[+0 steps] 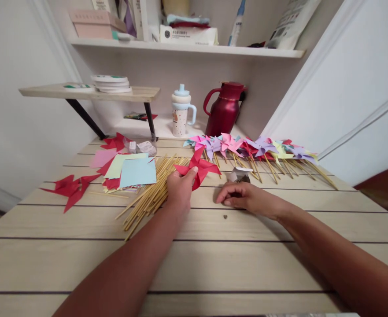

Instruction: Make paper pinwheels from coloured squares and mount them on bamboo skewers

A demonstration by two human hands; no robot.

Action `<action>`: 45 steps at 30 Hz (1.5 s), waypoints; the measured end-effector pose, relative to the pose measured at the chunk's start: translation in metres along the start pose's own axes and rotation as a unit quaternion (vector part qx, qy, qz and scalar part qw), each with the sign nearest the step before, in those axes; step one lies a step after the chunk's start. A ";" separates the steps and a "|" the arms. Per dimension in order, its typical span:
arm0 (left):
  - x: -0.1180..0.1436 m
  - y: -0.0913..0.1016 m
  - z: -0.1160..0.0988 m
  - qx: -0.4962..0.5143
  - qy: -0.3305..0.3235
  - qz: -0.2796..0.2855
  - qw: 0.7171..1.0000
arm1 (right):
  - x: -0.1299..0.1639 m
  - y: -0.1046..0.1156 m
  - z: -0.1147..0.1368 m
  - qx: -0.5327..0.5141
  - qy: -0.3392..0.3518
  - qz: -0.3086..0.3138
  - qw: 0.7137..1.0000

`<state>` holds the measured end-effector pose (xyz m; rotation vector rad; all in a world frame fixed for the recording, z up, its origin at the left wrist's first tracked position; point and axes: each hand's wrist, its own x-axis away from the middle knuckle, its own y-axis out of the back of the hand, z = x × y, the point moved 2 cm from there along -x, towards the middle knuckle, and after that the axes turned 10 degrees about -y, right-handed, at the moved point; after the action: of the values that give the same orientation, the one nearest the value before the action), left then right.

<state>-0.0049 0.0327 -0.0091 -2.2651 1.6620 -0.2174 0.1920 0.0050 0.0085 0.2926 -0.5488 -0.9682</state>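
My left hand (179, 187) pinches a red paper pinwheel (198, 169) between thumb and fingers, above the right end of a pile of thin wooden sticks (154, 185). My right hand (243, 196) rests low over the table with its fingers curled in and thumb close to the index finger. Whether something small is between those fingers is hidden. A small dark piece (225, 216) lies on the table just below it. Directly behind the right hand stands a small clear container (240, 175) with dark contents, partly covered by the hand.
Finished pinwheels on sticks (230, 145) lie in a row at the back right. Left are coloured paper squares (137, 171), loose red folded paper (73, 189) and a clear bag (145, 148). A cup (180, 114) and a red jug (225, 110) stand behind, below a shelf (187, 47).
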 end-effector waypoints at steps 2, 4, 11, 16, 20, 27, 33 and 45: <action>-0.003 0.000 0.001 0.000 -0.003 0.002 1.000 | 0.012 0.001 -0.002 0.002 0.012 0.014 1.000; -0.005 -0.001 0.001 -0.003 -0.006 0.003 1.000 | 0.022 -0.002 -0.005 0.003 0.012 0.002 1.000; -0.004 -0.004 0.002 -0.035 -0.026 0.024 0.999 | 0.027 -0.024 -0.013 0.026 -0.004 -0.125 0.992; -0.001 -0.005 0.001 -0.051 -0.029 0.033 0.998 | 0.027 -0.025 -0.014 0.041 0.026 -0.120 0.992; -0.001 -0.006 0.003 -0.051 -0.029 0.042 0.997 | 0.027 -0.026 -0.014 0.055 0.036 -0.119 0.991; -0.003 -0.006 0.007 -0.054 -0.034 0.042 0.997 | 0.025 -0.030 -0.013 0.052 0.026 -0.135 0.989; -0.004 -0.006 0.008 -0.052 -0.039 0.042 0.997 | 0.026 -0.033 -0.011 0.045 0.018 -0.143 0.989; -0.004 -0.005 0.005 -0.061 -0.040 0.040 0.997 | 0.022 -0.041 -0.005 0.032 0.018 -0.165 0.986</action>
<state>0.0005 0.0385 -0.0120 -2.2567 1.7640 -0.0059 0.1762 -0.0359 -0.0079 0.4684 -0.5070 -1.2637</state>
